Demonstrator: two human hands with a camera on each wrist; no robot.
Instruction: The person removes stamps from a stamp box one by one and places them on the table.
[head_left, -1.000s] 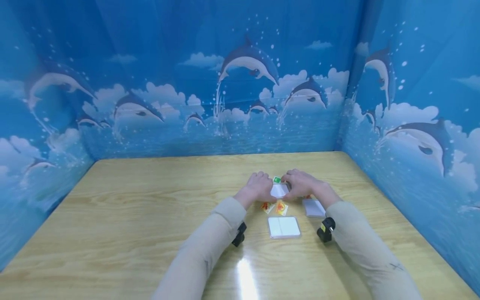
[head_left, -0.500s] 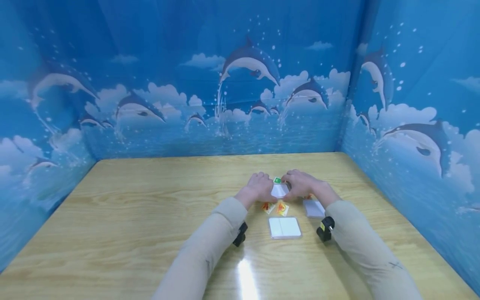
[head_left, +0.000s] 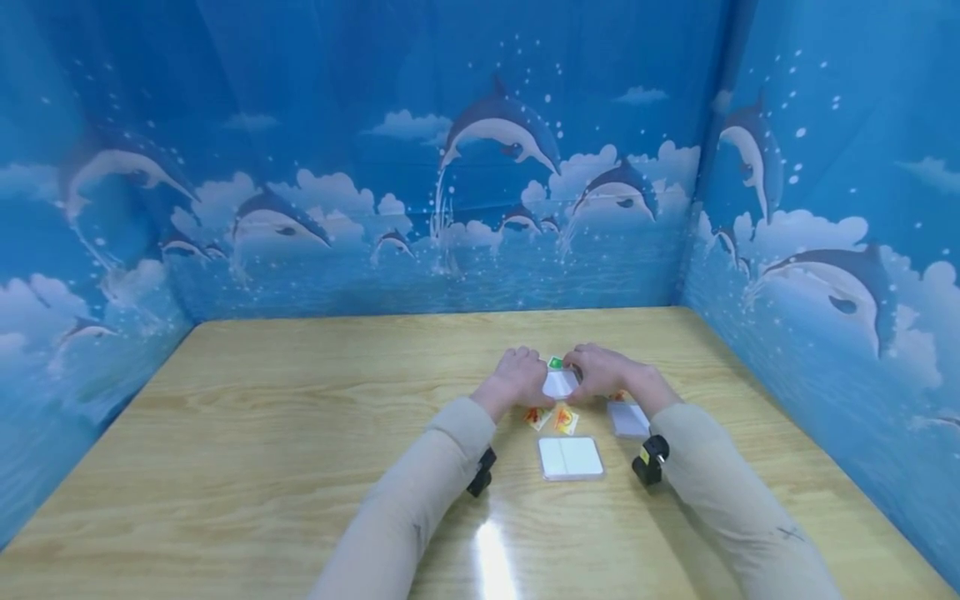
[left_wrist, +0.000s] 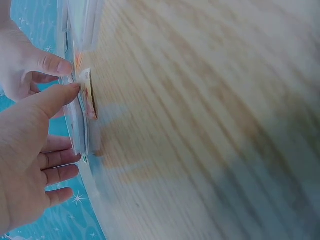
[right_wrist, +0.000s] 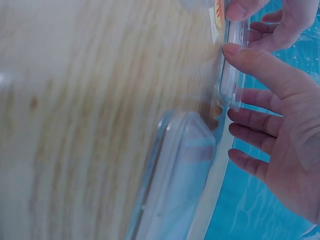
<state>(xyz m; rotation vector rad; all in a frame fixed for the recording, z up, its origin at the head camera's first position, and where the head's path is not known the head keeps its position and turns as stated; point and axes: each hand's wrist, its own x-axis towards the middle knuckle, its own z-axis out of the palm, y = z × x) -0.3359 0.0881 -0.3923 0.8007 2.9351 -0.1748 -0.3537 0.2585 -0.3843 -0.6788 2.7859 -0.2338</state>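
Both hands meet around a flat clear plastic case (head_left: 559,384) with white inside, lying low at the table. My left hand (head_left: 517,380) grips its left end, thumb on the near edge and fingers at the far edge. From the other end my right hand (head_left: 602,372) holds it the same way. In the right wrist view the thumb presses the edge of the case (right_wrist: 230,75), with the fingers behind it. Small printed cards lie close by: a red-yellow card (head_left: 537,417), an orange card (head_left: 565,419) and a green one (head_left: 556,362).
Nearer the front lies a second clear case (head_left: 571,458) with white inside. A third flat case (head_left: 628,419) lies beside the right wrist, with a bit of orange card (head_left: 621,396) behind it. A blue dolphin-print curtain (head_left: 420,250) borders the wooden table (head_left: 300,433).
Both hands keep the same hold on the case. The whole head view shifts only slightly; nothing on the table has visibly moved.
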